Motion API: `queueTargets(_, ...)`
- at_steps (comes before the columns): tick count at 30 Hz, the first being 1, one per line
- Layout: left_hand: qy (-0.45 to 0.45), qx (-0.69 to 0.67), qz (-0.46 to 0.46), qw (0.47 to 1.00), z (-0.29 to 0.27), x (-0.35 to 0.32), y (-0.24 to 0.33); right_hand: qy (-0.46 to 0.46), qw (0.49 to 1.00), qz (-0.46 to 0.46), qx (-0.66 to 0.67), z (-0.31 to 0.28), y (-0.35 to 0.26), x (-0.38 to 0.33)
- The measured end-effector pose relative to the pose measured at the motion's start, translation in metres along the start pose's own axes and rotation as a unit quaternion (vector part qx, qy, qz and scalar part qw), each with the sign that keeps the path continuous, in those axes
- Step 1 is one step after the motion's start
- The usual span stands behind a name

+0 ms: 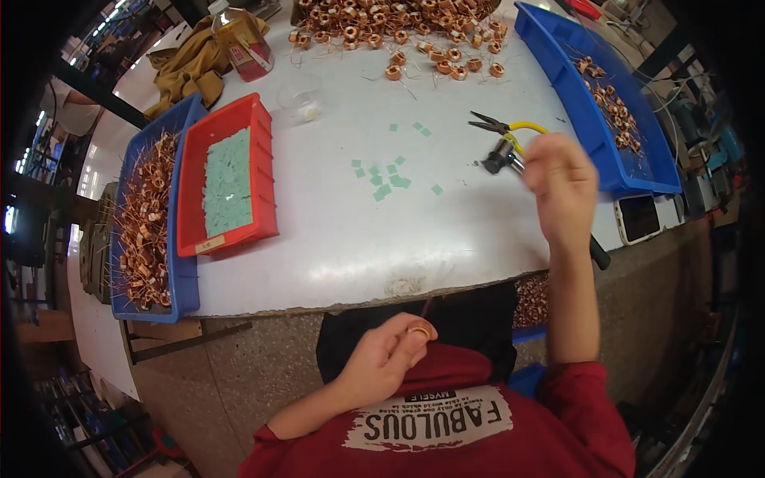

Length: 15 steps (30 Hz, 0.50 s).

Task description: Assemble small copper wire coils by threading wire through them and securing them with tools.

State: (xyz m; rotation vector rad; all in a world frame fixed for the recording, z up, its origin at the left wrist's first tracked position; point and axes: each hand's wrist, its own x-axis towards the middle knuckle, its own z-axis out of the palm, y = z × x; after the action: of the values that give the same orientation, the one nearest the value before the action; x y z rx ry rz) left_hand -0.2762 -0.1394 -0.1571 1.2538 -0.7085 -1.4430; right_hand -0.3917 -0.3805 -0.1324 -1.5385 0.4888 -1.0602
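Note:
Close to my body, just off the table's near edge, my left hand [386,355] is closed on a small copper coil [420,331], pinched between thumb and fingers. My right hand [562,177] is raised over the right side of the table. Motion smears its fingers, so what they hold, if anything, does not show. Beside it lie pliers [510,126] with yellow handles and dark jaws. A black cylindrical tool [497,158] rests there too, partly hidden by the hand. Several small green square pieces [382,191] are scattered on the middle of the white table [335,255].
At left stand a red bin [265,179] of green pieces and a blue bin [186,287] of copper coils. A heap of coils [398,32] covers the far side. At right are a blue tray [637,185] and a phone [639,218]. A bottle [243,48] stands by brown cloth [185,70].

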Motion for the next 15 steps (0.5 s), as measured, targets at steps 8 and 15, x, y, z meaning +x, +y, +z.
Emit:
queueTargets(8,-0.005,-0.118,-0.041,0.992,-0.013,0.002,0.015,-0.286,0.828,-0.150,-0.458,0.017,0.021,0.022)
queueTargets(15,0.004,-0.123,-0.037,0.992,-0.014,0.007,0.010,-0.379,0.777,-0.176,-0.471,0.025,0.024,0.039)
